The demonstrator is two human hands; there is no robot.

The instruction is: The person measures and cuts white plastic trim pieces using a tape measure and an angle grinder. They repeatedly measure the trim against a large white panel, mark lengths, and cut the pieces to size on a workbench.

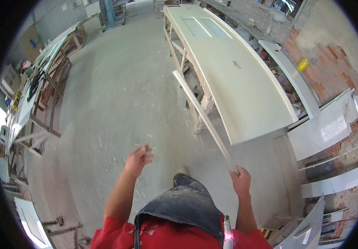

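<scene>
My right hand (241,181) is closed round the near end of a long, narrow pale strip (206,120). The strip slants up and away to the left, its far end beside the long edge of a cream panel (245,79). That panel has two rectangular recesses at its far end and lies on a rough wooden trestle (183,60). My left hand (139,159) is held out over the floor with nothing in it, its fingers loosely bent and apart. A dark, dusty apron (177,199) covers my front.
On the left stands a long wooden-framed bench (42,135) with tools and cloths on top. White slabs (324,128) lean against the brick wall (332,62) at the right. A flat panel (31,222) sits at the lower left. Grey dusty floor (112,95) runs between the benches.
</scene>
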